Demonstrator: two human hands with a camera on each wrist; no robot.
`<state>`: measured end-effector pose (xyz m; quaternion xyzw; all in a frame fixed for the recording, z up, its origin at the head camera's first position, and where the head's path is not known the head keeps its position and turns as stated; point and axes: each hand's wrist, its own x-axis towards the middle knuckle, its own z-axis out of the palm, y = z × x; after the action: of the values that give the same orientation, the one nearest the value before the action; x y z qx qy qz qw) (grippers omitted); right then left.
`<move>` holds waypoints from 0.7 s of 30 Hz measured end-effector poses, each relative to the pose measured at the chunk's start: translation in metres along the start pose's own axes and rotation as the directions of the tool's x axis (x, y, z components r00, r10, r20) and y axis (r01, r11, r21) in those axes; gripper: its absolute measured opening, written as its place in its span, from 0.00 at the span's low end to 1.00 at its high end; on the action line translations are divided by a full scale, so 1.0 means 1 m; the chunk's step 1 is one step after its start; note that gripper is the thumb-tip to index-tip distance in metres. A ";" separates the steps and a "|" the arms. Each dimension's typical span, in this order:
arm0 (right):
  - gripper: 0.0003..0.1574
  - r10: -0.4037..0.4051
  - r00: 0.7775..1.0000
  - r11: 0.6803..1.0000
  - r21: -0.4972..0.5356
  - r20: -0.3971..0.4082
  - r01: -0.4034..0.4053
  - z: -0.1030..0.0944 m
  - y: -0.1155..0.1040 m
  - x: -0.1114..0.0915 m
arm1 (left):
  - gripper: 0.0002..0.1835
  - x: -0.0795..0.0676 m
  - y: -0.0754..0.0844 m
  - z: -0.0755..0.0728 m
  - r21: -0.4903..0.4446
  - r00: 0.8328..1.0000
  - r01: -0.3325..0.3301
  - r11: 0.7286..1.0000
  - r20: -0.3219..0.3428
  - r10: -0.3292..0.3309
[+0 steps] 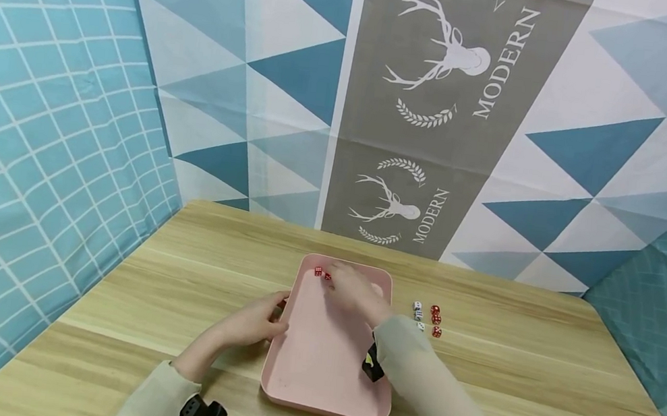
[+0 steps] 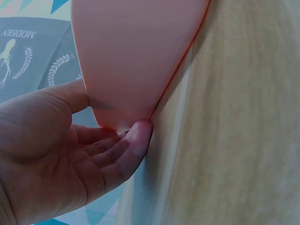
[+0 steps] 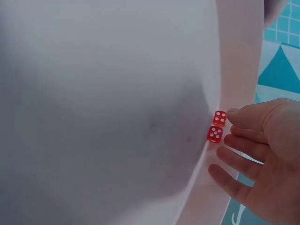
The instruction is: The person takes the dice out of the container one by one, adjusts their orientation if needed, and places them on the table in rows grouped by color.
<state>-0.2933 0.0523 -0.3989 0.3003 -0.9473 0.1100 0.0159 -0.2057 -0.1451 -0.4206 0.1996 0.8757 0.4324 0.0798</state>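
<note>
A pink tray [image 1: 322,369] lies on the wooden table. My left hand [image 1: 254,322] grips its left wall; in the left wrist view the thumb reaches over the rim and the curled fingers [image 2: 133,145] press against the lower outer edge. At the tray's far end my right hand [image 1: 355,294] reaches inside with loosely bent fingers. Two red dice, one die [image 3: 219,118] touching the other die [image 3: 215,134], sit by the far wall. The right thumb tip is very near the first die; whether it touches cannot be told.
Right of the tray, several white dice [image 1: 417,315] stand in a row beside several red dice [image 1: 436,318]. Patterned cloth [image 1: 398,194] hangs behind the table [image 1: 537,365], and a blue grid cloth [image 1: 42,137] borders its left side.
</note>
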 end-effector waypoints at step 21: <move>0.11 -0.034 0.997 0.998 0.044 -0.070 0.038 0.008 0.002 -0.007 | 0.32 0.001 0.000 0.001 0.004 1.000 0.018 1.000 -0.005 -0.018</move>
<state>-0.2888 0.0563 -0.4078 0.3136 -0.9379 0.1415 0.0438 -0.2060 -0.1442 -0.4217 0.1906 0.8784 0.4306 0.0812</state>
